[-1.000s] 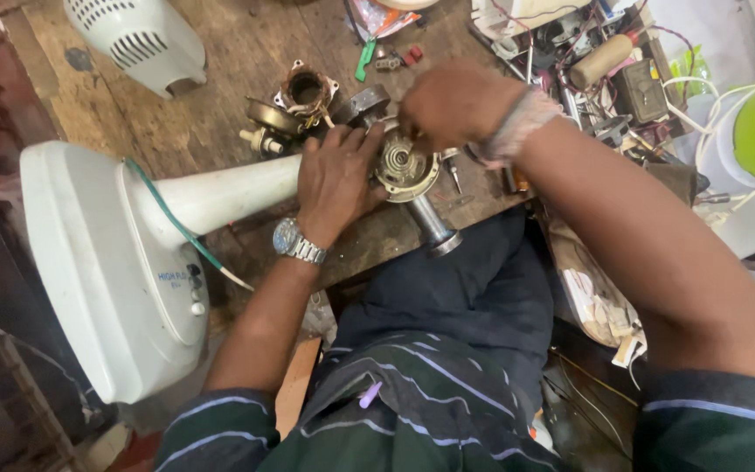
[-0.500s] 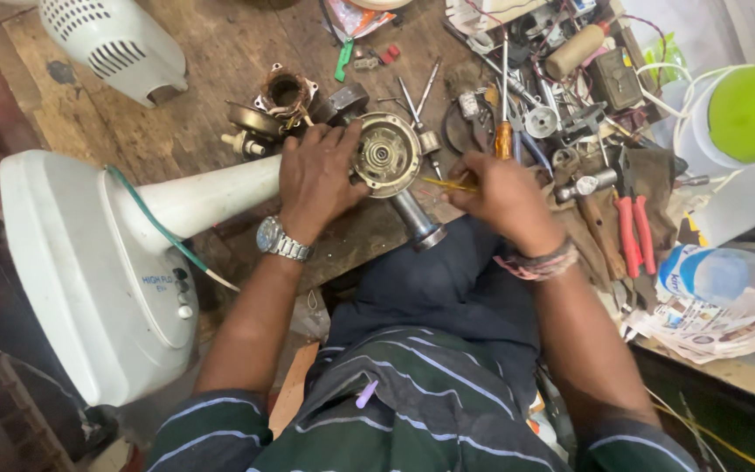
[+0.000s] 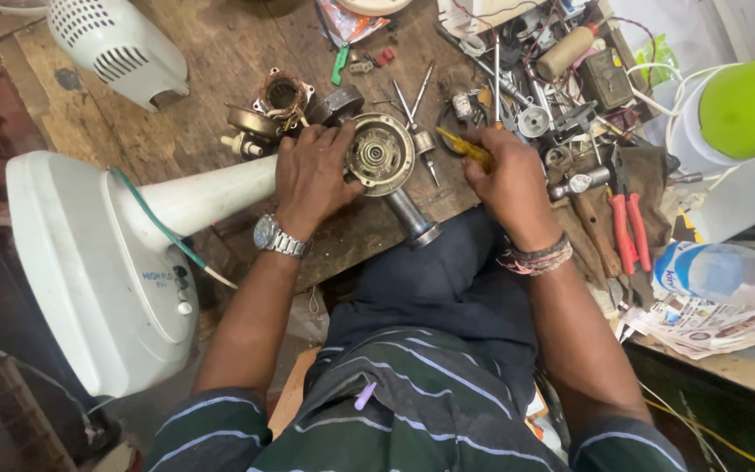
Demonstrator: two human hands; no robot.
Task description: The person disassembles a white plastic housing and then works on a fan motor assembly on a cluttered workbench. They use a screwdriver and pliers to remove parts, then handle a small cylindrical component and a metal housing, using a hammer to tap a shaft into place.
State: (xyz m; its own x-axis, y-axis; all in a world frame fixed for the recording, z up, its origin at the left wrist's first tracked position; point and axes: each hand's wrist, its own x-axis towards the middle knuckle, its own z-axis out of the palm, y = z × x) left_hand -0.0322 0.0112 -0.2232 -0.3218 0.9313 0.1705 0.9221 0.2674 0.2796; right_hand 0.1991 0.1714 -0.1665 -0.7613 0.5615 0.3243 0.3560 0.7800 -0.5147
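1. Change noted: half a second ago the right hand (image 3: 510,179) had only just arrived at the round motor housing (image 3: 380,155); a second ago it was reaching far over the cluttered tools at the back of the bench. It has now drawn in and sits just beside the housing with a yellow-handled screwdriver (image 3: 465,149) in its fist.
2. Meaning, as a judgement: the search for a tool looks finished and the work on the housing is about to resume — the driver is in hand but its tip has not clearly met a screw.
3. Left hand (image 3: 312,175): fingers spread and pressed over the left edge of the housing, steadying it at the top of the white fan stand (image 3: 89,262). This hold matches both earlier pictures.
4. Right hand: fingers curled tight around the screwdriver handle, wrapped rather than pinching.
5. Location of the workpiece: the housing lies on the wooden bench (image 3: 203,70) near its front edge, between the two hands, its metal shaft (image 3: 412,218) pointing towards the person's lap.
6. Hidden or doubtful:
   - The screwdriver blade is covered by the right hand; where it points cannot be told.
   - The join between housing and stand is under the left palm.
   - The copper-wound stator (image 3: 283,94) behind the left hand is partly masked, and the small parts beside it are possibly bearings or caps — too small to be sure.
   - The red-handled pliers (image 3: 629,232) lie well apart, untouched
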